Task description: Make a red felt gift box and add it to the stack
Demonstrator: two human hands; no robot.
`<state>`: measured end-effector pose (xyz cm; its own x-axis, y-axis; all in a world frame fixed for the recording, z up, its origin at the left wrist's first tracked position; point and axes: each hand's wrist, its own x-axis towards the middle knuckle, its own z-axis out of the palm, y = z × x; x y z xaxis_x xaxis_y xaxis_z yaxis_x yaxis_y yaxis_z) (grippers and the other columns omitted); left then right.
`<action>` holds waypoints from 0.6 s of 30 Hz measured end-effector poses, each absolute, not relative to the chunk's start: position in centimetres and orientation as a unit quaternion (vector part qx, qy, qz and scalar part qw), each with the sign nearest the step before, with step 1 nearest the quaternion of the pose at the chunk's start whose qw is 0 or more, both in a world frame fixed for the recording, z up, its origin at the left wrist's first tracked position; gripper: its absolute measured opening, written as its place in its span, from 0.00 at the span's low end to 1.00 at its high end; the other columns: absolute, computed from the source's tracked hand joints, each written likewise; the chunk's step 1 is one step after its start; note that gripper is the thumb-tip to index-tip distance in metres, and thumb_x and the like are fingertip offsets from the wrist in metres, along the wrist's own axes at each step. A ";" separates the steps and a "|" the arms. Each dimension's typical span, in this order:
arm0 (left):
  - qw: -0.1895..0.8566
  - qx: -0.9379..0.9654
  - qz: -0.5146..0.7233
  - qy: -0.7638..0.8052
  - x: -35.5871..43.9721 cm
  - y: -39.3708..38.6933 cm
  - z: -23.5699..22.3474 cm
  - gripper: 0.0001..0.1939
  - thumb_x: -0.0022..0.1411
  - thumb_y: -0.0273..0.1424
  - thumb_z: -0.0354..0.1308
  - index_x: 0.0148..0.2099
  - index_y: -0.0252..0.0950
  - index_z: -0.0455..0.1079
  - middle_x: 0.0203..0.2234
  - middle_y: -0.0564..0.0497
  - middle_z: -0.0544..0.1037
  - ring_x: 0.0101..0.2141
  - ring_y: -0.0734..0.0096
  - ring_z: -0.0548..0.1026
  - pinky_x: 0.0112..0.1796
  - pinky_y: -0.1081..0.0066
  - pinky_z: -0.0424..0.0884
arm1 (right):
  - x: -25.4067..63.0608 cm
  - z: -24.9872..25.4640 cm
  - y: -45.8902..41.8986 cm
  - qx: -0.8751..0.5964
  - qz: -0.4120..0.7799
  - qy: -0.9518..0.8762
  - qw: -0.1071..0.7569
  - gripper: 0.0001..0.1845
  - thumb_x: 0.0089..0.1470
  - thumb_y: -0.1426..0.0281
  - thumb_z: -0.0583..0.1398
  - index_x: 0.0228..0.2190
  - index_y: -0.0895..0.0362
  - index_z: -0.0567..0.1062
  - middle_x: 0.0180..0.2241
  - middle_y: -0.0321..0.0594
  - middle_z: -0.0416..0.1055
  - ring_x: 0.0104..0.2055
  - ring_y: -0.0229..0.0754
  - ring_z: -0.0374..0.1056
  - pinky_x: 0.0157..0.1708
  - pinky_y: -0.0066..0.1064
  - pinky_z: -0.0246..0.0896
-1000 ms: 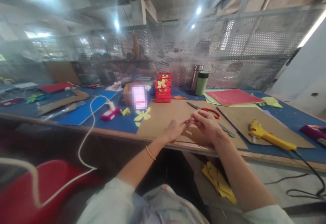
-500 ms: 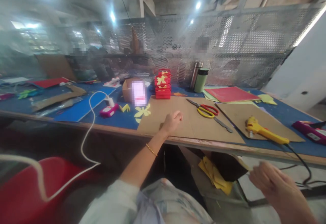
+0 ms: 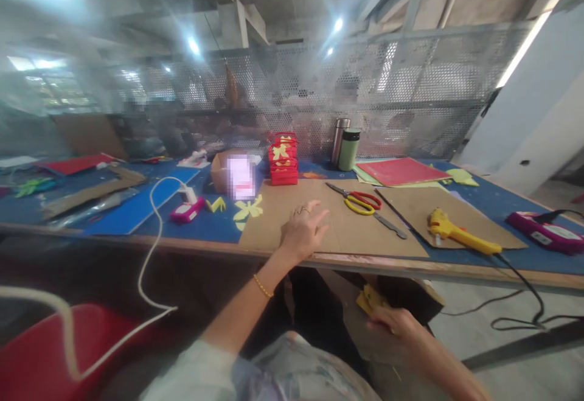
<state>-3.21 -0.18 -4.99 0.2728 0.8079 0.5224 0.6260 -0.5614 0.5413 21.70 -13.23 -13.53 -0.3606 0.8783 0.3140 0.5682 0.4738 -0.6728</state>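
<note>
On the brown cardboard sheet (image 3: 269, 230) at the table's front edge, my left hand (image 3: 305, 227) lies with its fingers spread and nothing in them. Below the table, my right hand (image 3: 392, 323) is lowered with its fingers curled; what they hold, if anything, I cannot make out. Just beyond it are folded yellow pieces (image 3: 370, 299), partly covered by the hand, beside a dark open box (image 3: 410, 297). Right of my left hand lie scissors (image 3: 360, 201) with red and yellow handles, and a grey blade (image 3: 391, 227). Yellow flower-shaped cutouts (image 3: 249, 209) lie to the left.
A yellow glue gun (image 3: 460, 233) rests on a second cardboard sheet (image 3: 410, 203). A red stack with yellow shapes (image 3: 283, 160) and a green flask (image 3: 349, 150) stand at the back. A white cable (image 3: 145, 267) hangs over the front edge, near a red tub (image 3: 55, 340).
My left hand has gone from a closed fist to spread fingers on the cardboard. My right hand has moved left, from the far right to the yellow pieces below the table. The view has shifted slightly.
</note>
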 end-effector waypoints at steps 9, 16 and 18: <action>0.513 0.731 0.343 0.290 -4.3 -10.8 -2.6 0.41 0.73 0.61 0.38 0.57 0.35 0.79 0.43 0.40 0.83 0.50 0.53 0.78 0.54 0.58 0.72 | 12.8 -2.4 -12.6 -0.254 0.249 -0.819 0.451 0.33 0.70 0.48 0.51 0.21 0.52 0.74 0.18 0.36 0.66 0.23 0.39 0.63 0.28 0.31 0.61; 0.501 0.651 0.336 0.461 -8.5 -13.1 -6.0 0.22 0.61 0.50 0.63 0.29 0.36 0.70 0.22 0.55 0.68 0.26 0.74 0.63 0.29 0.73 0.60 | 14.1 -6.4 -14.0 -0.341 0.191 -0.796 0.462 0.34 0.71 0.50 0.50 0.18 0.54 0.68 0.16 0.34 0.63 0.19 0.35 0.59 0.24 0.28 0.54; 0.479 0.601 0.388 0.509 -11.5 -14.1 -7.9 0.23 0.64 0.51 0.60 0.29 0.37 0.67 0.20 0.57 0.63 0.24 0.75 0.60 0.27 0.74 0.57 | 15.4 -7.7 -14.2 -0.385 0.185 -0.771 0.472 0.33 0.71 0.51 0.51 0.17 0.54 0.67 0.16 0.34 0.62 0.19 0.36 0.59 0.23 0.29 0.54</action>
<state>-11.47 -14.11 -7.86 0.1804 0.9834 -0.0216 0.2406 -0.0228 0.9704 15.40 -14.16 -7.69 -0.2577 0.7683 0.5859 0.4193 0.6352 -0.6486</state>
